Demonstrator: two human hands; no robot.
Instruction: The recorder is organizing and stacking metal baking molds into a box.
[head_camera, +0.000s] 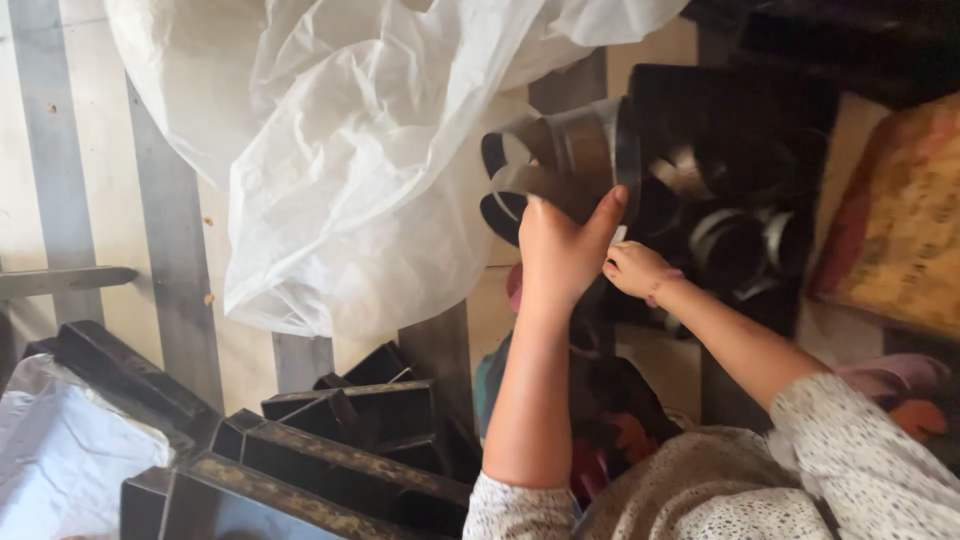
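My left hand grips a stack of dark metal rings, thumb and fingers around its lower side, holding it up beside a black tray. My right hand is just right of the left, fingers curled near the tray's front edge; whether it holds anything is hidden. The black tray holds several more dark metal rings. Both arms wear speckled white sleeves.
A large crumpled white plastic sheet covers the upper left. Black rectangular moulds lie stacked at the lower left, with a foil-lined one beside them. A brown sack sits at the right. The floor has grey and cream stripes.
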